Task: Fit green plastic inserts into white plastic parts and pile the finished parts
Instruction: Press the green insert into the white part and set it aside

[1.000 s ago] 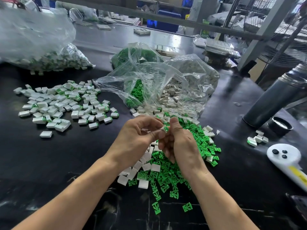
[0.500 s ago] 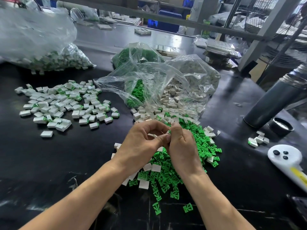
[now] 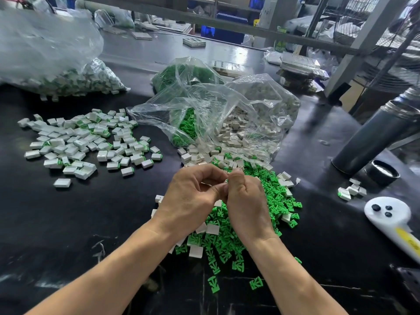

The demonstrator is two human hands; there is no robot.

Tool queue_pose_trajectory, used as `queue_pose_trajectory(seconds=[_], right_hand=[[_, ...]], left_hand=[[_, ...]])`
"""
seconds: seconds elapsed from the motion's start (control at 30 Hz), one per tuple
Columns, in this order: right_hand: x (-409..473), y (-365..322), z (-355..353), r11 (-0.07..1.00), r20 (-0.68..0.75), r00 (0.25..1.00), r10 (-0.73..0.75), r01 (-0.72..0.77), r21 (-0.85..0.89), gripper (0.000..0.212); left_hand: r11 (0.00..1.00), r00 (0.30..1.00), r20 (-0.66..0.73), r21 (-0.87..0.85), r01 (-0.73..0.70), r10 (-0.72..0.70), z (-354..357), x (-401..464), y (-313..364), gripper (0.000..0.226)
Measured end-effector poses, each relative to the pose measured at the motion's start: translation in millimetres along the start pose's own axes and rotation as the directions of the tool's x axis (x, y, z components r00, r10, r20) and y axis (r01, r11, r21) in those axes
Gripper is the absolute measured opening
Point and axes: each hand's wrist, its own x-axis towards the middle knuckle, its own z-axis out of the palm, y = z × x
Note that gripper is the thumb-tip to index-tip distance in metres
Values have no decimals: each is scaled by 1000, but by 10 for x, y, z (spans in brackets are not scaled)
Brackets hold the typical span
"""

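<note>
My left hand (image 3: 193, 196) and my right hand (image 3: 247, 205) meet fingertip to fingertip above a heap of loose green inserts (image 3: 272, 194) on the black table (image 3: 91, 223). Together they pinch one small white part, which the curled fingers almost wholly hide. Empty white parts (image 3: 200, 158) spill from an open clear bag (image 3: 227, 114) just beyond my hands, and a few lie among the inserts. The pile of finished white parts with green showing (image 3: 91, 142) spreads out at the left.
A big clear bag of finished parts (image 3: 56, 64) lies at the far left, a bag of green inserts (image 3: 181, 71) behind the open one. At the right stand a grey flask (image 3: 375, 137), its cap (image 3: 381, 171), a few finished parts (image 3: 351, 190) and a white handheld device (image 3: 391, 217).
My hands have closed more tightly together over the same spot. The white part with its green insert, visible at my fingertips a second ago, is now covered by them.
</note>
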Motion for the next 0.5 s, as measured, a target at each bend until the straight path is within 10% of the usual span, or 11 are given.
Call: queue_pose_trajectory(seconds=[0.5], right_hand=[[12,66,13,1000,-14,1000,26,-26,-17,63]], left_hand=[[1000,1000,-18,-9,18,-18,8,-7,-3,12]])
